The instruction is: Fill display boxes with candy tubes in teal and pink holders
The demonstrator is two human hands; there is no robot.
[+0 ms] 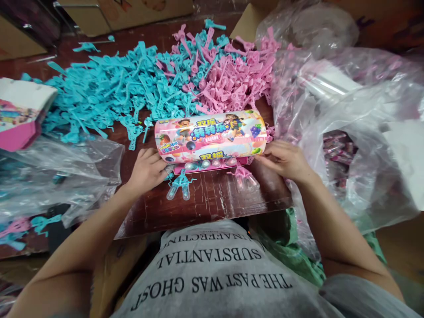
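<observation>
A colourful printed display box [212, 132] with a curved top, cartoon children and fruit on it, lies across the table in front of me. My left hand [147, 170] is closed at its lower left corner, fingers curled and partly hidden. At the lower right corner, my right hand [286, 161] grips the edge between thumb and fingers. Along the near edge shows a pink strip with a row of round clear tips. A blue plastic toy [180, 183] with two clear tubes and a pink one [243, 176] stick out towards me below the box.
Behind the box are heaped blue plastic pieces [99, 92] and pink plastic pieces [232, 79]. A clear plastic bag [357, 110] with pink items stands right; another clear bag [59, 168] lies left. Folded printed boxes [23, 115] are at far left. The table's front edge is near my body.
</observation>
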